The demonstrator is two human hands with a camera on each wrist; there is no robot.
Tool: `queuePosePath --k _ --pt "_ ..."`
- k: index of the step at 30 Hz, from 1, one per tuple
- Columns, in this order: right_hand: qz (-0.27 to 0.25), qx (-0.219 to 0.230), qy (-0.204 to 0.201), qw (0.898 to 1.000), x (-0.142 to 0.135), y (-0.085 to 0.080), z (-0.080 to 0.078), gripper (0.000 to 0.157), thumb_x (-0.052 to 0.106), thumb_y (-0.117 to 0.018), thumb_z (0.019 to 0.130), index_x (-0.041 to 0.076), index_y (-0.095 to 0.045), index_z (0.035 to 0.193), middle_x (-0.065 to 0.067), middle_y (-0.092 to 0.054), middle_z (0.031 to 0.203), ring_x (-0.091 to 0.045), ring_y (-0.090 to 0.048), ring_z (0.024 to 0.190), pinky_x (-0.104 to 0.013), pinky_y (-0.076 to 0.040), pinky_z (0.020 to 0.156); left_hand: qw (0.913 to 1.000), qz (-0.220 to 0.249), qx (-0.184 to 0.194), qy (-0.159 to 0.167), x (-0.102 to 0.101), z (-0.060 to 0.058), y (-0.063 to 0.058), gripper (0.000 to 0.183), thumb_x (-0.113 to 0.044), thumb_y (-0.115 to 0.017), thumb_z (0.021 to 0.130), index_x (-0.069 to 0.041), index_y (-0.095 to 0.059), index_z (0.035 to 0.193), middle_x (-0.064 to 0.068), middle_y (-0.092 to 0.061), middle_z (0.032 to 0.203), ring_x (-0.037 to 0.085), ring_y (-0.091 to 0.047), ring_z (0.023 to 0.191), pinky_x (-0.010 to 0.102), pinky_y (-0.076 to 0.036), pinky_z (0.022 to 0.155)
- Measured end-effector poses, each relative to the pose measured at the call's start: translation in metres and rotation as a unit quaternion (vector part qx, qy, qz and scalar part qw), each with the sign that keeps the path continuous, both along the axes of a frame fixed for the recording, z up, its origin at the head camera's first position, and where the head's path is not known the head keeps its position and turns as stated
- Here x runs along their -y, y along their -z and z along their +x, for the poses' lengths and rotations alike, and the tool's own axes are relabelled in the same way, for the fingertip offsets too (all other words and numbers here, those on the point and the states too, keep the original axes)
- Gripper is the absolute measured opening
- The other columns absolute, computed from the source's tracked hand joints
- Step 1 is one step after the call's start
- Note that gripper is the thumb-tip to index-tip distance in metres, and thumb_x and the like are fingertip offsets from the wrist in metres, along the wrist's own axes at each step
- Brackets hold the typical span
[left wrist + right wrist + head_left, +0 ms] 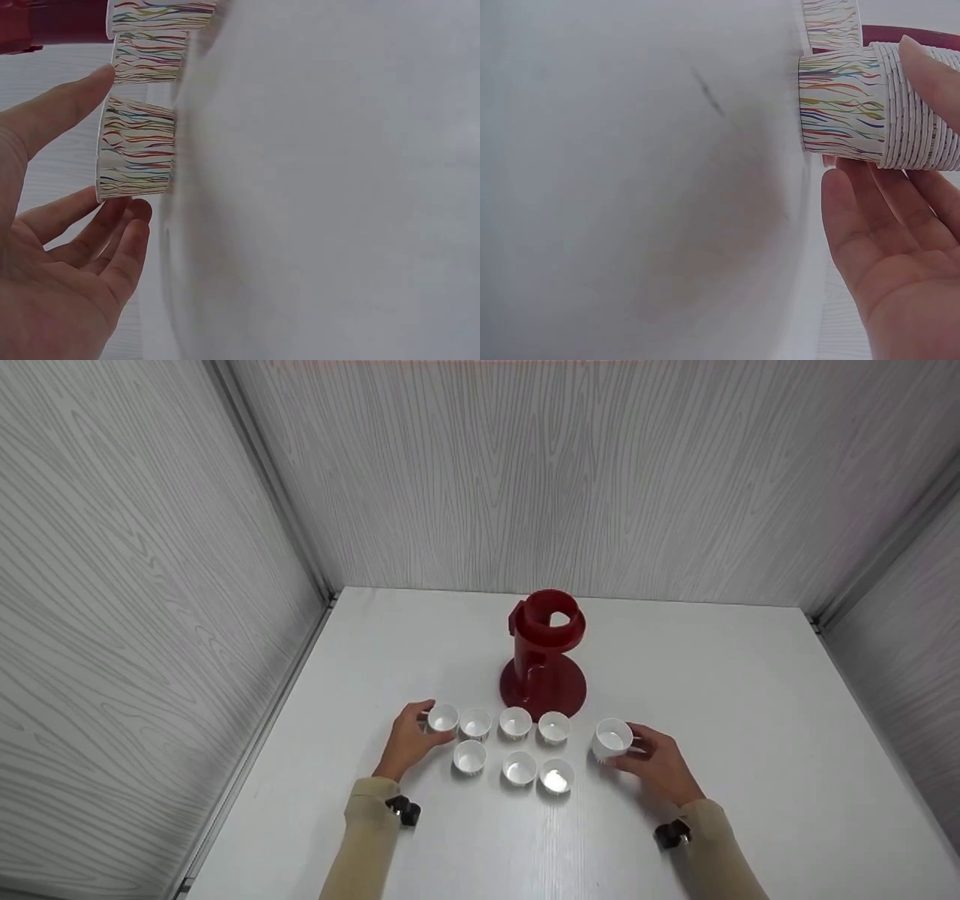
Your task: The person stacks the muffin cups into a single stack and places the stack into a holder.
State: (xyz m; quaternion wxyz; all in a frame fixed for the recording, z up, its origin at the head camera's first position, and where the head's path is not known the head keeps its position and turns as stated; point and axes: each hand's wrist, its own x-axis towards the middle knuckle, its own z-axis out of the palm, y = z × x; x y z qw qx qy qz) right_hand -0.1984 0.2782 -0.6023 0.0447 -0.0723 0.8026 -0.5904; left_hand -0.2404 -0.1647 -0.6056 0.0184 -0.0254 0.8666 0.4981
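In the head view, my left hand (411,741) is at the left end of a back row of white paper cups (515,723). Its thumb and fingers lie around the end paper cup (136,146), which has coloured wavy stripes. My right hand (661,765) is to the right of the rows. It grips a stack of nested paper cups (919,105) by thumb and fingers; several rims overlap, and the bottom cup's striped side shows. Whether that stack touches the table is hard to tell.
Behind the cups stands a red plastic holder (546,641) with a round base and a ring-shaped top. A front row of paper cups (519,769) sits nearer me. Grey wood-grain panels (525,480) enclose the white table (750,697) at the back and sides.
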Motion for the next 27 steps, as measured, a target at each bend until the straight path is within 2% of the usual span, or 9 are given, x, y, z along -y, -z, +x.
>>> queuePosePath --k 9,15,21,27 --pt "0.011 -0.002 -0.009 1.000 0.000 0.001 -0.003 0.067 0.017 -0.091 0.078 0.011 -0.063 0.139 -0.012 -0.068 0.135 -0.018 -0.070 0.117 -0.022 -0.058 0.094 0.9998 -0.003 0.009 -0.019 0.000 -0.002 0.005 0.070 -0.023 -0.088 0.084 -0.002 -0.055 0.142 0.017 -0.063 0.132 0.029 -0.063 0.118 0.046 -0.052 0.105" --pt "0.015 -0.002 -0.005 1.000 0.001 0.000 -0.006 0.067 0.016 -0.091 0.078 0.010 -0.063 0.139 -0.013 -0.067 0.136 -0.022 -0.070 0.119 -0.022 -0.058 0.094 0.9995 0.010 0.009 -0.028 0.002 -0.005 0.005 0.067 -0.020 -0.088 0.082 -0.001 -0.057 0.139 0.019 -0.064 0.129 0.030 -0.065 0.115 0.046 -0.054 0.102" --pt "0.018 -0.004 0.000 1.000 0.002 0.000 -0.008 0.068 0.017 -0.092 0.078 0.011 -0.064 0.139 -0.012 -0.068 0.135 -0.018 -0.070 0.117 -0.022 -0.059 0.093 0.9988 0.013 0.022 -0.042 0.006 -0.005 -0.002 0.069 -0.023 -0.089 0.081 -0.003 -0.058 0.140 0.018 -0.064 0.130 0.029 -0.065 0.116 0.044 -0.055 0.101" --pt "0.016 0.008 -0.003 1.000 0.000 0.000 -0.008 0.070 0.015 -0.092 0.077 0.010 -0.063 0.140 -0.012 -0.067 0.137 -0.013 -0.070 0.115 -0.022 -0.059 0.093 0.9986 0.023 0.022 -0.042 0.005 -0.002 -0.020 0.071 -0.023 -0.089 0.082 -0.006 -0.057 0.142 0.016 -0.063 0.137 0.030 -0.063 0.123 0.045 -0.054 0.105"
